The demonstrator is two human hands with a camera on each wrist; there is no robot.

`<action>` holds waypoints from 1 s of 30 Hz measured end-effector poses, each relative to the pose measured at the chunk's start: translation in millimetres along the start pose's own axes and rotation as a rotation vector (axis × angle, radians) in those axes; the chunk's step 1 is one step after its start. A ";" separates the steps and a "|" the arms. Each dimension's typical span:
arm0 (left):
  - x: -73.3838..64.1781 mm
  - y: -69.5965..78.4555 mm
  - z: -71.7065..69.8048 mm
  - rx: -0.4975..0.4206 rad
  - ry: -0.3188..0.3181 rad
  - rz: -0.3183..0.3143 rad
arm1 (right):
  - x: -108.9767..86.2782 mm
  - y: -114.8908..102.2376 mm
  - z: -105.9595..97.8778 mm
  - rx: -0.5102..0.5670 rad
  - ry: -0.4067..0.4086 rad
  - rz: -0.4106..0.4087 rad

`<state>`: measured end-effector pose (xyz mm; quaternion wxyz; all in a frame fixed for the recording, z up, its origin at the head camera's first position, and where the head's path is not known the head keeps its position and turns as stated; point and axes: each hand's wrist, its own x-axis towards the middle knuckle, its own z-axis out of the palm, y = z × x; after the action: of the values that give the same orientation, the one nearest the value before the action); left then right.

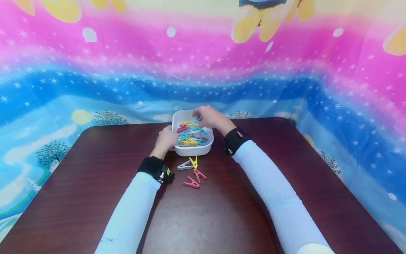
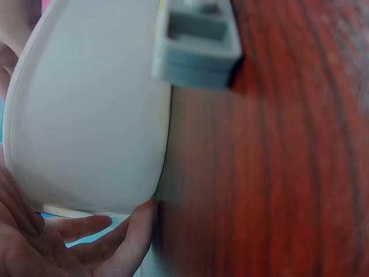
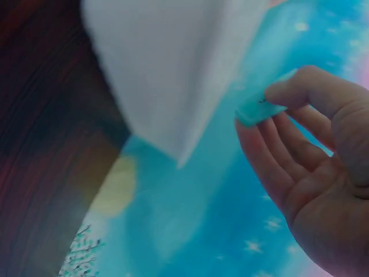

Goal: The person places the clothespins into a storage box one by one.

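Note:
A white plastic bin [image 1: 192, 152] stands near the table's far edge with many clothespins inside, yellow [image 1: 189, 141], red [image 1: 182, 128], teal and grey. My left hand [image 1: 167, 138] grips its left side, fingers against the outer wall [image 2: 92, 115]. Over the bin's far right part, my right hand [image 1: 210, 117] pinches a teal clothespin [image 3: 253, 112] between thumb and fingertips. On the table before the bin lie a grey clothespin [image 1: 185, 165], a yellow one [image 1: 194, 162] and two red ones [image 1: 198, 174], the nearer red one [image 1: 191, 183] closest to me.
The dark wooden table [image 1: 253, 211] reaches out on both sides of the bin. Behind it and along its sides hangs a printed cloth [image 1: 190, 70] in pink and blue, close to the table's far edge.

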<state>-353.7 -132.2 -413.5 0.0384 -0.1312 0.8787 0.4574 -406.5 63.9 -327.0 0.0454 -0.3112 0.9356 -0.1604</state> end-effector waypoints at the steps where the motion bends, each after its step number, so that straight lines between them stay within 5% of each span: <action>1: 0.3 0.2 0.5 -0.004 0.001 -0.003 | 5.2 3.1 2.0 -0.012 -0.005 0.017; 8: -0.9 2.3 0.5 -0.013 0.001 -0.009 | 28.1 15.0 14.8 -0.145 -0.045 0.074; 20: 0.3 -1.6 -2.2 -0.004 -0.006 0.020 | 42.2 10.9 38.6 -0.316 -0.148 -0.035; 30: 1.4 -2.5 -2.1 -0.013 -0.005 0.018 | 43.7 10.5 42.5 -0.292 -0.166 -0.001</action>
<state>-354.3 -135.6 -414.5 0.0356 -0.1224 0.8767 0.4639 -439.8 34.2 -369.9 0.0768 -0.3273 0.9418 0.0033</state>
